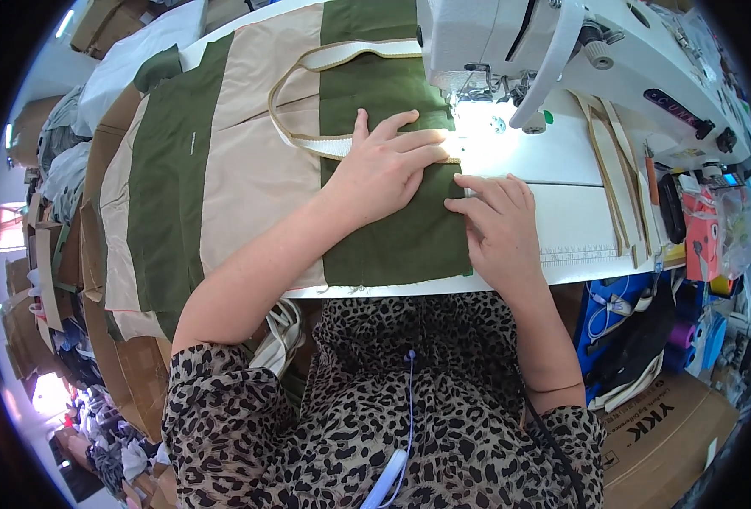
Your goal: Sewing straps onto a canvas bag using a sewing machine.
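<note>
My left hand (380,174) lies flat with spread fingers on a green and beige striped fabric panel (261,170). Its fingers press a white strap with tan edges (333,148) against a green stripe, close to the lit needle area of a white sewing machine (511,51). From there the strap loops leftward and back under the machine head. At the panel's right edge, my right hand (498,225) rests with bent fingers apart, two fingertips touching the green cloth. The strap's end near the needle is partly washed out by the lamp.
More tan-edged straps (617,178) hang over the white table's right side, beside a ruler strip (588,254). A red package (700,233) stands farther right. Cardboard boxes (668,441) sit low on the right, and piled cloth (66,170) lies at the left.
</note>
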Demonstrator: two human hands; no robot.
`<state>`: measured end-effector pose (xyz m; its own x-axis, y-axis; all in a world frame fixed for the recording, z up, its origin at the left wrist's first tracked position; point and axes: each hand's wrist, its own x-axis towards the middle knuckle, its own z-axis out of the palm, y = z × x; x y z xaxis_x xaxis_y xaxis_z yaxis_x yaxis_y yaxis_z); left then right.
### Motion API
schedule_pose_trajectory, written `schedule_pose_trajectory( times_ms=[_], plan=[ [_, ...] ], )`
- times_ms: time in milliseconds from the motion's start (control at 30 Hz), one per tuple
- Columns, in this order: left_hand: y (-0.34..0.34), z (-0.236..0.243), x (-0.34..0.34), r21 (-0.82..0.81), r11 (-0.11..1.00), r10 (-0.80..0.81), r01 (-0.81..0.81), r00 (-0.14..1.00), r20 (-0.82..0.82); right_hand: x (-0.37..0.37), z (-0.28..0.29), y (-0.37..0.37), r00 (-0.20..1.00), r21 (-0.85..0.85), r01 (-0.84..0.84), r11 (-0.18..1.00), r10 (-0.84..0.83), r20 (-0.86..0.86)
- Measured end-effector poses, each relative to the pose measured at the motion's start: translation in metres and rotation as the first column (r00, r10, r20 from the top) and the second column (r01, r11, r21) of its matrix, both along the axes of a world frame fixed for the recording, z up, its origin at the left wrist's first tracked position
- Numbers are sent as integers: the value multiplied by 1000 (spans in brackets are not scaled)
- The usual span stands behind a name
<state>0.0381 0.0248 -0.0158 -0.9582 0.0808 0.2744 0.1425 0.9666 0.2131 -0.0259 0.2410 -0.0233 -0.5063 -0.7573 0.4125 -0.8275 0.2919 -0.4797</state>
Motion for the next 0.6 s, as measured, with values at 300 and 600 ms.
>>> schedule_pose_trajectory(
  times_ms=[300, 600],
  plan=[
    [1, 1, -1, 0, 1000, -11, 11, 998, -60, 1, 4, 1, 1000, 16, -8, 1000, 8, 3],
    [1, 2, -1, -6, 1000, -25, 24, 996, -84, 1, 4, 2, 1000, 13, -11, 1000, 11, 24]
  ],
)
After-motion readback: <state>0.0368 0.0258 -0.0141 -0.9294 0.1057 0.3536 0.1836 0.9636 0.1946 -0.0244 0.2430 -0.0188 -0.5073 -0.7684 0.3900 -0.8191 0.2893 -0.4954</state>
